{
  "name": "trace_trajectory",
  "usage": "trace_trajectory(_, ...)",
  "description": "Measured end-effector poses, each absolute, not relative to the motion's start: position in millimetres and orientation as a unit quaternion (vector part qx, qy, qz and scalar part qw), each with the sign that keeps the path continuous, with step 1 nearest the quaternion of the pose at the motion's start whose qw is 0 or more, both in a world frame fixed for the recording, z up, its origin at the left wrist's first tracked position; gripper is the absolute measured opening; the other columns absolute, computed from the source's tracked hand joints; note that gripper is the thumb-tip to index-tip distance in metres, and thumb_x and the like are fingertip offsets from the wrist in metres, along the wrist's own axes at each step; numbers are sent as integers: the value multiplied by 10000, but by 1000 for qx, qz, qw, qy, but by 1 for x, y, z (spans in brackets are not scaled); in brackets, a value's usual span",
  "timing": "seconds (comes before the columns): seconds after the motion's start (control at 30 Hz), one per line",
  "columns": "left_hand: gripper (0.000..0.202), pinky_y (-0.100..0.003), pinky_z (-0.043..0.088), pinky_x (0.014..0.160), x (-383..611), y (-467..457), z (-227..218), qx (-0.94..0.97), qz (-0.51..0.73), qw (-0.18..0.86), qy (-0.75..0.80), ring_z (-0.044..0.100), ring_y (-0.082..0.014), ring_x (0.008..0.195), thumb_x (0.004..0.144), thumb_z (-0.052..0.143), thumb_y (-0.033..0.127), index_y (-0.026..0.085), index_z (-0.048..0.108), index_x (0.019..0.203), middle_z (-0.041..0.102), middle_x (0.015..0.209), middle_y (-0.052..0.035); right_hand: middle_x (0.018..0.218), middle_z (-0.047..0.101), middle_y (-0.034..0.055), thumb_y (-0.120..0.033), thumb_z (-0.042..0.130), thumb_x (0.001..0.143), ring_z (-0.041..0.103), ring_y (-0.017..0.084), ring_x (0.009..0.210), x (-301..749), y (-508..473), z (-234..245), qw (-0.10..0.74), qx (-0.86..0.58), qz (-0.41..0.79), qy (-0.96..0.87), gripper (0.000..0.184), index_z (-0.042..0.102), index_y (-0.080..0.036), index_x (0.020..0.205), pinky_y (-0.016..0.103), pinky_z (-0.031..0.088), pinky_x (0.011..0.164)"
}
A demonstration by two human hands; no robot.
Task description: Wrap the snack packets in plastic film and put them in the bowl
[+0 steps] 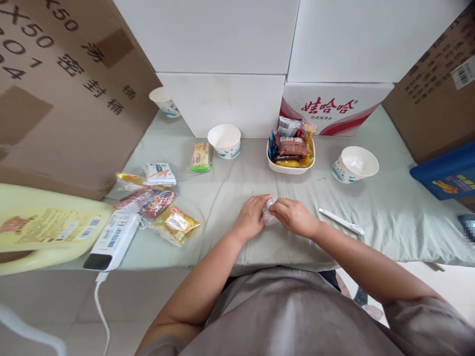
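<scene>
Close to the table's front edge, my two hands meet around a crumpled piece of clear plastic (270, 217). My left hand (252, 216) is closed on its left side, with the thumb and fingers against it. From the other side, my right hand (295, 216) pinches the plastic near its top. What may lie inside the plastic is hidden by my fingers. To the right of my right hand lies a white utility knife (341, 221). Beyond my hands stands a white bowl (290, 169) full of packaged snacks (291, 146).
Paper bowls (224, 142), (355, 164) stand left and right; the right bowl holds clear plastic. Wrapped snacks (174, 222), a power bank (113, 240) and a yellow jug (55, 227) lie left. White boxes (237, 104) wall the back; a blue container (445, 173) sits right.
</scene>
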State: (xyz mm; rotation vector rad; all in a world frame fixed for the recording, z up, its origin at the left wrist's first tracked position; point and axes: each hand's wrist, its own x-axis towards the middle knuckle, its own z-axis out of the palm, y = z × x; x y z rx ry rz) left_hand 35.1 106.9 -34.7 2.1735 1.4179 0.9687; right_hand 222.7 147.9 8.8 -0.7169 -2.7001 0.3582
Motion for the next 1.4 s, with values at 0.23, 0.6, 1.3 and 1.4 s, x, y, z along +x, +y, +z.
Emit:
trace_trajectory(0.23,553,-373,497,962,34,107,-36,722,386,196,539,561,-188,1129,816,380,32,201,363,1342,498,1319,-128,855,606,76,-244,431,974,531,173,760,198,176,-19,77,-337,55,-937,222,625,-157,910,275,323,632)
trace_trajectory(0.6,266,-469,476,998,42,106,-39,751,316,107,570,522,-281,1147,770,674,186,174,594,1024,536,1229,-126,1096,593,143,-210,457,927,471,273,994,207,179,-23,197,-490,36,-848,213,634,-166,1037,397,366,859)
trace_trajectory(1.3,225,-430,508,934,35,111,-41,755,343,130,543,572,-232,1065,821,576,192,210,626,1039,603,1139,-79,1044,655,132,-154,564,854,608,278,980,361,293,82,-94,-723,75,-681,221,696,-166,1031,399,480,823)
trace_trajectory(1.4,205,-422,507,926,35,110,-39,760,334,129,542,570,-228,1055,826,579,188,203,633,1023,608,1122,-77,922,675,85,-183,660,822,641,224,868,359,311,71,-159,-705,136,-678,102,704,-158,911,360,510,784)
